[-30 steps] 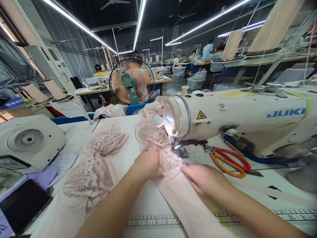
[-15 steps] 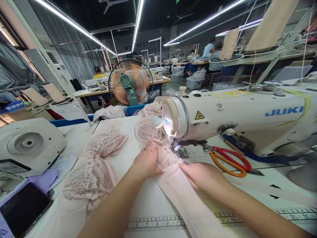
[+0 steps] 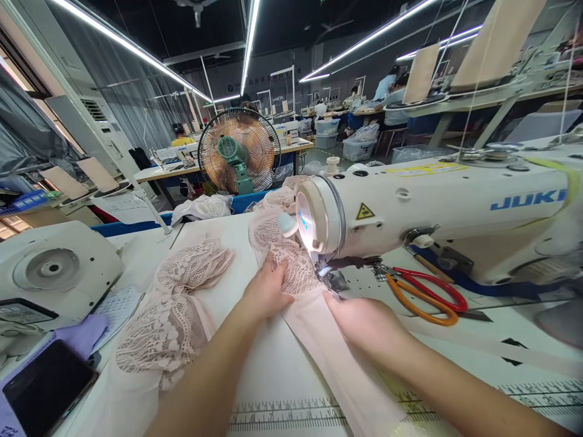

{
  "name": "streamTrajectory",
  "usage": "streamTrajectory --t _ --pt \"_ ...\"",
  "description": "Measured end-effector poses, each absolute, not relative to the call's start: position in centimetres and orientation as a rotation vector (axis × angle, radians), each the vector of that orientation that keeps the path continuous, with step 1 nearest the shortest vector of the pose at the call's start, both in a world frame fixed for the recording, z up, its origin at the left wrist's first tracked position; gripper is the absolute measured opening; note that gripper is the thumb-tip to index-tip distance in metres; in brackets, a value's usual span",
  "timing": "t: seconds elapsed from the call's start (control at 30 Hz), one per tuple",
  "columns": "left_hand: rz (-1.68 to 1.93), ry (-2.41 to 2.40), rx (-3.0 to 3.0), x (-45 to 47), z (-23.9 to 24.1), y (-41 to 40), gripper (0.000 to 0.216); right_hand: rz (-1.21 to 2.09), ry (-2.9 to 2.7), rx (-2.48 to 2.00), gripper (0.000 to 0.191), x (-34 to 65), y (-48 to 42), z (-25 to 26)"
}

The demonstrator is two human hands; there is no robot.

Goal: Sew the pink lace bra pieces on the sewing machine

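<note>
A pale pink lace bra (image 3: 298, 276) lies under the head of a white sewing machine (image 3: 364, 209). Its plain band runs down toward the table's front edge. My left hand (image 3: 266, 290) grips the lace cup from the left, thumb low and fingers curled over the fabric. On the right, my right hand (image 3: 364, 321) pinches the bra's edge between thumb and fingers, just in front of the needle area. The presser foot (image 3: 324, 273) is partly visible, and the needle tip is too small to make out. Another lace bra piece (image 3: 159, 321) lies crumpled left of my forearm.
Orange-handled scissors (image 3: 419, 303) and red-handled scissors (image 3: 437, 288) lie right of the needle area. A printed ruler (image 3: 286, 414) runs along the front. At left are a phone (image 3: 48, 382) and another machine part (image 3: 54, 267). A fan (image 3: 239, 152) stands beyond the table.
The lace cup and both hands have shifted slightly away from me and to the left. Both hands keep their hold on the fabric.
</note>
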State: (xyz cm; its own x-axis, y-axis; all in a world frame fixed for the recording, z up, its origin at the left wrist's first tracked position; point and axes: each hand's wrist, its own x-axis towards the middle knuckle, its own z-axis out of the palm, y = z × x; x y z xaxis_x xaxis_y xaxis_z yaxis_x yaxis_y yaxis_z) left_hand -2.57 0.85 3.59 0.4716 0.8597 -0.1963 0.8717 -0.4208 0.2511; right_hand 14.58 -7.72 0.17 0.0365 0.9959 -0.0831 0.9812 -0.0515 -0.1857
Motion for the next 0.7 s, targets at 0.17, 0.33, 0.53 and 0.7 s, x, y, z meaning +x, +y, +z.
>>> streamTrajectory --t 0.17,0.33,0.53,0.7 --pt "-0.008 1.482 2.418 -2.5 3.4 1.2 0.082 0.330 -2.045 -2.252 0.039 14.5 -8.0 0.8" --pt "0.007 1.517 2.425 -2.4 3.3 1.4 0.079 0.361 -2.033 -2.302 0.039 14.5 -8.1 1.1" --pt "0.030 1.567 2.425 -2.2 3.1 1.8 0.077 0.327 -2.200 -2.301 0.044 14.9 -8.5 1.0" --pt "0.152 1.639 2.496 -2.0 2.4 2.0 0.071 0.175 -2.327 -2.173 0.053 15.6 -9.7 0.3"
